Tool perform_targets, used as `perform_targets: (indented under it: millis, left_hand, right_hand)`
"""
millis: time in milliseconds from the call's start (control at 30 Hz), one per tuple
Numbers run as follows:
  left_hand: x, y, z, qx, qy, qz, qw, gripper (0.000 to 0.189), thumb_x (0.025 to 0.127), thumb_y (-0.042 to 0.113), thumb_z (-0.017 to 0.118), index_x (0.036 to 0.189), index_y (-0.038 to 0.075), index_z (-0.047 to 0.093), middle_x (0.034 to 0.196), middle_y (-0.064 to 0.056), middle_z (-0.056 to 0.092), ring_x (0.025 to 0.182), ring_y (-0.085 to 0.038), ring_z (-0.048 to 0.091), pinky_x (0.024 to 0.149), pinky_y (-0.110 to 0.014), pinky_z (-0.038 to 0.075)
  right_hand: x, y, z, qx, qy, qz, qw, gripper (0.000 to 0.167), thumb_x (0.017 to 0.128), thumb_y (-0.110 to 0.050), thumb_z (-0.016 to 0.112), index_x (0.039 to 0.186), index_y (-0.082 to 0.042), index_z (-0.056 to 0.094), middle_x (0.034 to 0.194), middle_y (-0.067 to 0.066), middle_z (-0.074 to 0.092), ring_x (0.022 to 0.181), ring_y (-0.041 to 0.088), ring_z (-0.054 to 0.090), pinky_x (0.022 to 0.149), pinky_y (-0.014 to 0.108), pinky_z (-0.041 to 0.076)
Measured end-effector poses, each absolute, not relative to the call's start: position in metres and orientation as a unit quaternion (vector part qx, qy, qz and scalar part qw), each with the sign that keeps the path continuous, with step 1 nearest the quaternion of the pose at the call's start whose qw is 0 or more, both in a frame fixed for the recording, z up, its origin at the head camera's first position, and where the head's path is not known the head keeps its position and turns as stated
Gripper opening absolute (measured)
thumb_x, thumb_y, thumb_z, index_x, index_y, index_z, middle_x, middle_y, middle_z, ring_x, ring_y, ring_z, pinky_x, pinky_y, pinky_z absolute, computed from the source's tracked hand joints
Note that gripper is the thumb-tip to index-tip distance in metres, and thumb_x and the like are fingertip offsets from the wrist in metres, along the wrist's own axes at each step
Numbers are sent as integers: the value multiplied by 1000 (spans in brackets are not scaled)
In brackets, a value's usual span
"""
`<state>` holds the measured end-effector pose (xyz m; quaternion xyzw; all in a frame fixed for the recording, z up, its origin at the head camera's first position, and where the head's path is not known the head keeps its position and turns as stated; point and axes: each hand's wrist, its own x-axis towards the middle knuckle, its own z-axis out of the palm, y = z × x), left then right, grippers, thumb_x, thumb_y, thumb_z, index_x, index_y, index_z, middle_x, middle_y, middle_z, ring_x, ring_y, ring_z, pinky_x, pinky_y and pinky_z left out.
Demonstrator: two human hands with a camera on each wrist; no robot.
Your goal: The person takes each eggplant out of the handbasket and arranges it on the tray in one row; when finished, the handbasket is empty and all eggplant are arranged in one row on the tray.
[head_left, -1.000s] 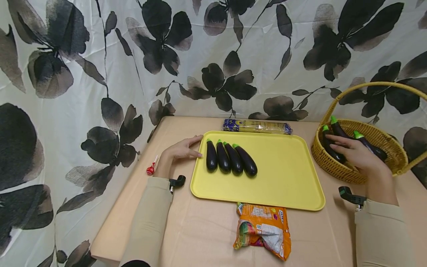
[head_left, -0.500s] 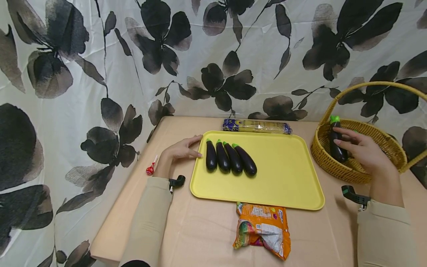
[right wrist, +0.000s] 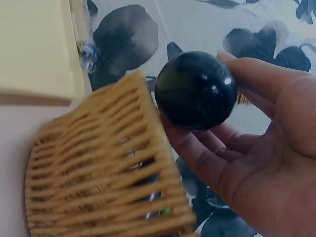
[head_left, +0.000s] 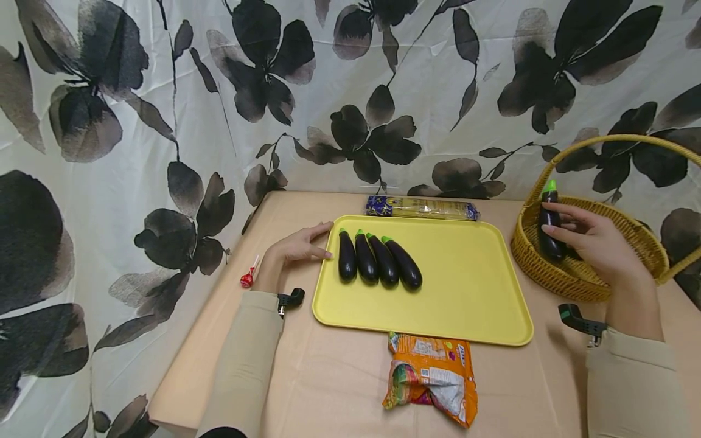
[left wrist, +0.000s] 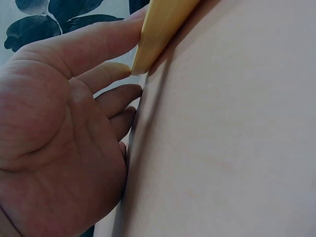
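Note:
In the head view my right hand (head_left: 605, 246) pinches a dark purple eggplant (head_left: 550, 228) with a green cap, held upright at the left side of the wicker basket (head_left: 547, 277). The right wrist view shows the eggplant's round, shiny end (right wrist: 196, 91) between thumb and fingers, above the basket's rim. My left hand (head_left: 298, 246) touches the left rim of a yellow tray (head_left: 465, 298), its fingers fairly straight. From the left wrist, the thumb and a fingertip meet the tray's edge (left wrist: 160, 34). Several eggplants (head_left: 378, 261) lie side by side on the tray's left half.
A clear-and-blue packet (head_left: 421, 208) lies behind the tray. In front of it is an orange snack bag (head_left: 432, 377). A red-wrapped lollipop (head_left: 247, 278) lies beside the left wrist. The basket's tall handle (head_left: 619, 139) arches over its opening. A floral cloth (head_left: 350, 79) hangs behind the table.
My right hand, over the eggplants in the basket one second ago, has taken hold of one, turned it upright and raised it slightly. The left hand stays at the tray's rim.

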<state>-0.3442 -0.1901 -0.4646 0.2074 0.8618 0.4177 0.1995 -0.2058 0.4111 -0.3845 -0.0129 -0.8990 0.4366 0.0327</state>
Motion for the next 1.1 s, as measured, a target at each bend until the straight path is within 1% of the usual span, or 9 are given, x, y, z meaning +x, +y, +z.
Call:
perform_targets:
  millis: [200, 433, 500, 567, 733, 867, 1000, 1033, 1100]
  left_hand:
    - [-345, -190, -465, 207, 863, 416, 197, 101, 83, 29, 89, 166, 20, 30, 174, 0, 21, 163, -21, 8, 133, -44, 9]
    - [-345, -190, -465, 208, 862, 417, 197, 102, 83, 29, 89, 166, 19, 31, 174, 0, 22, 163, -21, 9, 133, -45, 9]
    - [-345, -189, -465, 207, 861, 420, 197, 101, 83, 28, 89, 166, 19, 31, 174, 0, 22, 163, -21, 9, 133, -45, 8]
    - [-344, -189, -464, 206, 860, 422, 198, 101, 83, 27, 89, 166, 19, 31, 174, 0, 22, 163, -21, 9, 133, -45, 8]
    - [-343, -188, -464, 205, 860, 424, 199, 101, 83, 27, 89, 166, 19, 31, 174, -1, 22, 163, -22, 9, 133, -46, 8]
    - [-344, -189, -464, 208, 861, 420, 199, 102, 83, 27, 89, 166, 19, 30, 174, -2, 22, 163, -23, 8, 133, -47, 8]
    - [-344, -190, -464, 208, 862, 418, 200, 101, 83, 27, 89, 166, 20, 31, 174, -2, 21, 163, -23, 8, 133, -47, 8]
    - [-345, -190, -464, 208, 862, 417, 200, 101, 83, 27, 89, 166, 20, 31, 174, -2, 21, 164, -23, 8, 133, -47, 8]
    - [-345, -190, -465, 207, 862, 417, 201, 101, 83, 28, 89, 165, 20, 31, 174, -2, 21, 163, -23, 8, 133, -46, 8]
  right_hand:
    - [-204, 397, -376, 6, -907, 419, 39, 62, 102, -44, 65, 156, -20, 49, 125, -4, 50, 100, 2, 52, 73, 9, 54]
    - [-208, 379, -374, 51, -909, 411, 41, 56, 104, -36, 63, 156, -19, 50, 124, 5, 51, 95, 6, 52, 70, 13, 54]
    - [-209, 372, -374, 60, -908, 413, 36, 56, 105, -33, 63, 157, -18, 49, 127, 7, 53, 94, 4, 54, 70, 15, 54]
    - [-212, 365, -375, 68, -908, 412, 27, 56, 105, -33, 63, 157, -19, 48, 136, 10, 53, 98, 3, 54, 71, 16, 55]
    - [-218, 350, -380, 83, -913, 399, 12, 58, 104, -38, 64, 157, -23, 48, 155, 12, 46, 118, 18, 50, 74, 15, 54]
    - [-223, 339, -383, 91, -909, 407, -3, 59, 103, -41, 65, 157, -24, 48, 155, 14, 47, 124, 30, 52, 74, 16, 54]
    - [-225, 330, -386, 96, -902, 420, -16, 59, 103, -41, 65, 157, -24, 49, 154, 15, 48, 122, 33, 54, 76, 23, 56]
    - [-225, 327, -387, 98, -902, 421, -18, 58, 103, -41, 65, 157, -24, 49, 153, 16, 48, 122, 33, 54, 78, 25, 56]
    - [-225, 323, -388, 111, -898, 424, -24, 57, 105, -40, 61, 158, -22, 48, 157, 16, 46, 125, 35, 53, 87, 33, 54]
